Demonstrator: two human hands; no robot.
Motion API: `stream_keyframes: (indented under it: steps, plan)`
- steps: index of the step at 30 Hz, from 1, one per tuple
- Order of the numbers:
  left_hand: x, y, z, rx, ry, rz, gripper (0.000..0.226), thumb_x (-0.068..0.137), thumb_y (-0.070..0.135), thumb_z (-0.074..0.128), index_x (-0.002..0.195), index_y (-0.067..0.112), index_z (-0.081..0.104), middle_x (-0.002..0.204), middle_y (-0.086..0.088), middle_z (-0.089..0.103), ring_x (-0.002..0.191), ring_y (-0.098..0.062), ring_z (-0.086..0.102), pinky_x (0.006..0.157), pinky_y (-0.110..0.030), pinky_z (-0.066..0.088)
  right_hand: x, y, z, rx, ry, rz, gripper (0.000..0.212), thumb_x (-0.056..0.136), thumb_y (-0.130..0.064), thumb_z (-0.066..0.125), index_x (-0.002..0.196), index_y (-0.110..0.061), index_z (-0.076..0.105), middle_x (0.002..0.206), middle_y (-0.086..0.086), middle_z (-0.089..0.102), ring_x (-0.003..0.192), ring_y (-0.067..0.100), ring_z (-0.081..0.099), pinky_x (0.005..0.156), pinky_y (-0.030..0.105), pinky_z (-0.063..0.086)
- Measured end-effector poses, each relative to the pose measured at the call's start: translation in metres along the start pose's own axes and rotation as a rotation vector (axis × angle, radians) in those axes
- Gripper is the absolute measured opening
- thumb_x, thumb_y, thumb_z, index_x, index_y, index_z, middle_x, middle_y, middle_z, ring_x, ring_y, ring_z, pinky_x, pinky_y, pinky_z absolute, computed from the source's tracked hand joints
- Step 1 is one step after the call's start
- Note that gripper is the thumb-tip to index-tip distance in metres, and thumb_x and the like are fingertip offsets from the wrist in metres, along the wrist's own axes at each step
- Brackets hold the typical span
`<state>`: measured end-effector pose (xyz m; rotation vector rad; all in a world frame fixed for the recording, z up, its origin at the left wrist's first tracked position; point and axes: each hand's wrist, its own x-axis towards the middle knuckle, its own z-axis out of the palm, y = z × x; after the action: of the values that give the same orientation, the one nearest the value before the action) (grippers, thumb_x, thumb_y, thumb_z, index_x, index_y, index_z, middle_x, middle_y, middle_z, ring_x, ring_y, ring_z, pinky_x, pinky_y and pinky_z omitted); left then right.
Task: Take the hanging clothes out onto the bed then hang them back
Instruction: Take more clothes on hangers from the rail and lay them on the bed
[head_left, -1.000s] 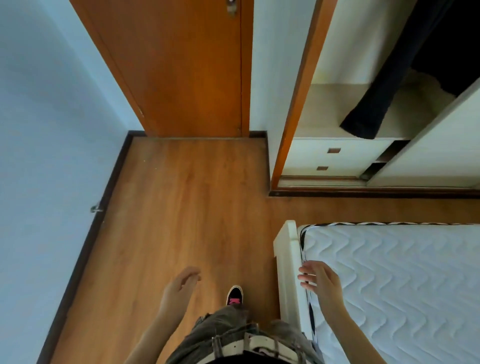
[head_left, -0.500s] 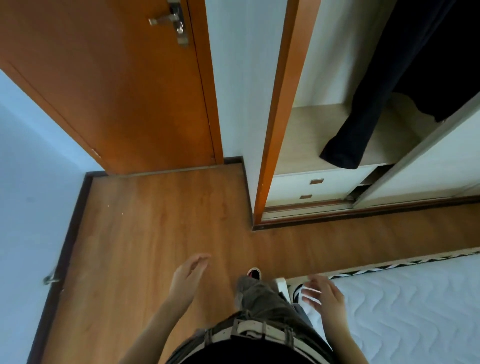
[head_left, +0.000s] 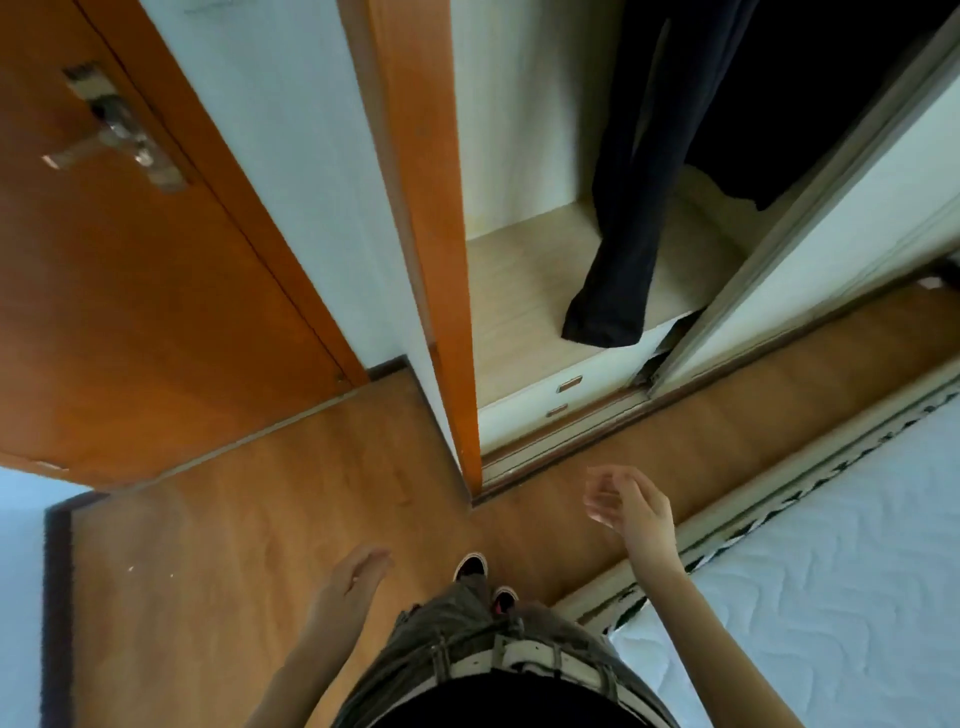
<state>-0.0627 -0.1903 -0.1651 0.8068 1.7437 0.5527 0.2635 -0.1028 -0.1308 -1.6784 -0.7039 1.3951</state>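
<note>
Well, the left hand (head_left: 353, 577) hangs low with loose fingers and holds nothing, most likely just for balance. The right hand (head_left: 631, 512) sits a bit higher, fingers softly curled and empty, probably ready to reach. The dark clothes (head_left: 623, 234) hang inside the open closet (head_left: 519, 291), up ahead of that hand and well apart from it. The bed (head_left: 841, 571) waits on the right.

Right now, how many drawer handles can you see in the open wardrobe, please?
2 small metal drawer handles: upper handle on the top white drawer, lower handle just beneath; more may be hidden.
</note>
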Motion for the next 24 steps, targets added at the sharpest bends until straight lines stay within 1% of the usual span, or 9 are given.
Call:
stream_keyframes:
  steps: [3,4,5,8,11,13,17,20,24]
  plan:
    - [0.035,0.052,0.025,0.103,-0.146,0.148,0.022,0.101,0.031,0.045,0.109,0.027,0.064,0.113,0.012,0.063,0.109,-0.006,0.057,0.089,-0.02,0.043,0.003,-0.003,-0.014,0.074,0.146,-0.008,0.028,0.101,-0.01,0.041,0.096,-0.003,0.068,0.084,0.014,0.069,0.078,0.026,0.067,0.072,0.038,0.056]
    - [0.045,0.069,0.035,0.152,-0.188,0.201,0.022,0.101,0.031,0.044,0.11,0.028,0.064,0.111,0.015,0.063,0.107,-0.002,0.057,0.085,-0.017,0.041,0.003,-0.004,-0.022,0.09,0.196,-0.005,0.028,0.101,-0.01,0.041,0.097,-0.002,0.067,0.085,0.015,0.069,0.078,0.026,0.066,0.072,0.038,0.056]
    - [0.054,0.087,0.045,0.202,-0.226,0.241,0.021,0.101,0.032,0.044,0.11,0.03,0.064,0.108,0.017,0.065,0.106,0.0,0.057,0.084,-0.018,0.042,0.003,-0.003,-0.03,0.107,0.24,0.001,0.027,0.101,-0.009,0.041,0.098,0.0,0.066,0.086,0.016,0.068,0.079,0.027,0.066,0.071,0.037,0.056]
    - [0.079,0.136,0.081,0.251,-0.338,0.335,0.019,0.098,0.034,0.048,0.105,0.035,0.065,0.1,0.016,0.069,0.103,-0.004,0.062,0.091,-0.028,0.048,0.003,-0.001,-0.061,0.171,0.351,0.011,0.026,0.1,-0.005,0.039,0.101,0.006,0.063,0.086,0.023,0.065,0.079,0.032,0.063,0.07,0.038,0.054]
    - [0.098,0.184,0.125,0.259,-0.434,0.394,0.023,0.09,0.043,0.05,0.103,0.033,0.067,0.102,0.013,0.07,0.101,-0.003,0.063,0.089,-0.024,0.048,0.009,0.0,-0.096,0.219,0.446,0.025,0.025,0.099,-0.002,0.04,0.099,0.008,0.063,0.081,0.023,0.065,0.076,0.032,0.063,0.067,0.036,0.056]
    - [0.112,0.212,0.155,0.265,-0.466,0.443,0.028,0.088,0.044,0.049,0.104,0.03,0.068,0.102,0.011,0.07,0.101,-0.003,0.064,0.09,-0.023,0.049,0.022,0.002,-0.119,0.231,0.485,0.037,0.026,0.098,-0.002,0.041,0.097,0.007,0.065,0.081,0.025,0.066,0.075,0.034,0.064,0.073,0.043,0.054]
    - [0.151,0.259,0.216,0.216,-0.443,0.412,0.018,0.097,0.024,0.053,0.102,0.023,0.07,0.098,0.011,0.072,0.098,-0.002,0.066,0.092,-0.025,0.05,0.081,-0.01,-0.166,0.229,0.5,0.062,0.026,0.098,-0.002,0.041,0.099,0.007,0.065,0.083,0.025,0.067,0.078,0.036,0.065,0.075,0.044,0.054]
    - [0.17,0.292,0.263,0.151,-0.361,0.384,0.019,0.097,0.019,0.052,0.1,0.023,0.071,0.099,0.005,0.073,0.097,-0.004,0.067,0.093,-0.027,0.051,0.147,-0.039,-0.203,0.191,0.452,0.059,0.026,0.097,-0.004,0.041,0.099,0.005,0.066,0.088,0.026,0.068,0.081,0.037,0.064,0.077,0.045,0.053]
    - [0.173,0.341,0.312,0.058,-0.241,0.353,0.018,0.097,0.018,0.052,0.097,0.019,0.07,0.099,0.003,0.072,0.096,-0.005,0.067,0.085,-0.017,0.053,0.229,-0.109,-0.239,0.107,0.295,-0.012,0.028,0.099,-0.006,0.039,0.093,-0.003,0.067,0.079,0.015,0.068,0.069,0.029,0.064,0.064,0.033,0.053]
